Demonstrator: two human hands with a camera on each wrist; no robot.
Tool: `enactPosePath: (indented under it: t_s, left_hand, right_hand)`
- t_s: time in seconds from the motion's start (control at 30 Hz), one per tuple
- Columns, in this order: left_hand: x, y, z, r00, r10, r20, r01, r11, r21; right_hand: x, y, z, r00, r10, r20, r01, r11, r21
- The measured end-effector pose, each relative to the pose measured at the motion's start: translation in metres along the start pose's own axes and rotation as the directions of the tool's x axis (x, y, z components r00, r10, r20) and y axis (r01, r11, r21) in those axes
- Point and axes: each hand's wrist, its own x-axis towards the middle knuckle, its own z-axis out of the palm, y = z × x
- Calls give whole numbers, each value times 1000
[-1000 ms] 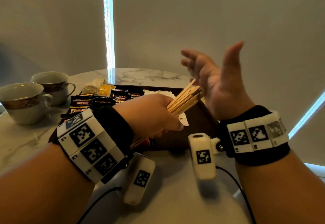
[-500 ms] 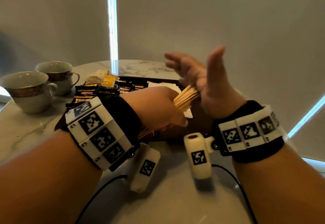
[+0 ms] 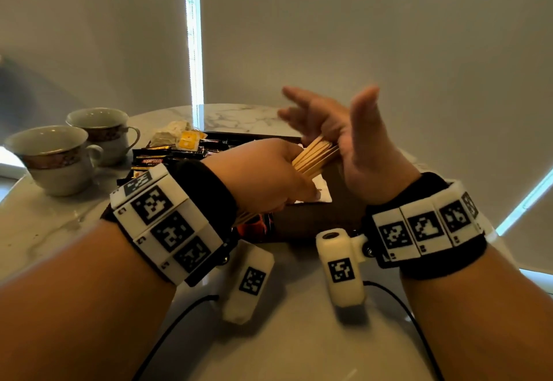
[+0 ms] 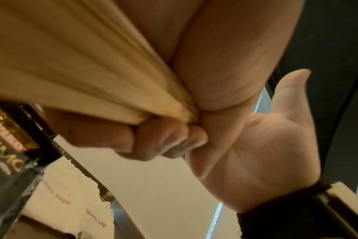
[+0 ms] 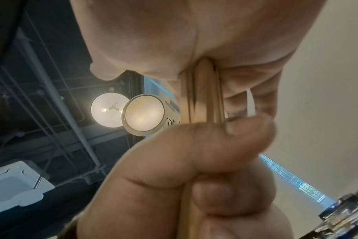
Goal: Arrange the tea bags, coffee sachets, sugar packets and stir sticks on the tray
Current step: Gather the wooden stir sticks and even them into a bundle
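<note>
Left hand point(image 3: 263, 177): my fingers curled tight round the stir sticks point(image 3: 314, 156), over the tray point(image 3: 338, 189).
Right hand point(image 3: 353, 144): fingers spread — palm flat against the stick ends.
Coffee sachets point(image 3: 152, 159): tray, ten o'clock.

Hiding most of the tray point(image 3: 302, 225) and the near ends of the stir sticks point(image 3: 314, 156) behind the left hand point(image 3: 263, 180). Blurring the fingers point(image 3: 294, 102) of the right hand point(image 3: 359, 153). Cutting off the coffee sachet point(image 4: 6, 155) at the left wrist view's edge.
</note>
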Motion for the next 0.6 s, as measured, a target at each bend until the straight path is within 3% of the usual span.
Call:
enactPosePath:
  t_s: [0.07,0.13,0.2,0.27,0.33,0.43,0.6]
  left_hand:
    - [-1,0,1,994,54,-97,-68,987,-148]
    - [0,-1,-1,948,89,-305,-209,898,-387]
    - [2,-4,-4,851,62,-521,-393,734,-554]
    - [5,-7,-5,769,42,-637,-510,642,-573]
    - [5,-8,-6,724,0,-689,-552,598,-581]
    - [7,-9,-4,684,-5,-729,-601,562,-568]
    - [11,-8,6,696,46,-716,-587,612,-531]
  right_hand:
    - [-2,3,-4,983,20,-180,22,972,233]
    - [-2,10,-12,961,138,-241,-18,897,441]
    - [-1,16,-15,949,308,-64,-220,795,565]
    - [-1,16,-11,901,401,167,-414,674,612]
    - [-1,18,-5,868,421,262,-484,608,629]
    - [1,19,0,869,371,329,-489,535,689]
    - [-2,18,4,913,182,366,-406,303,862]
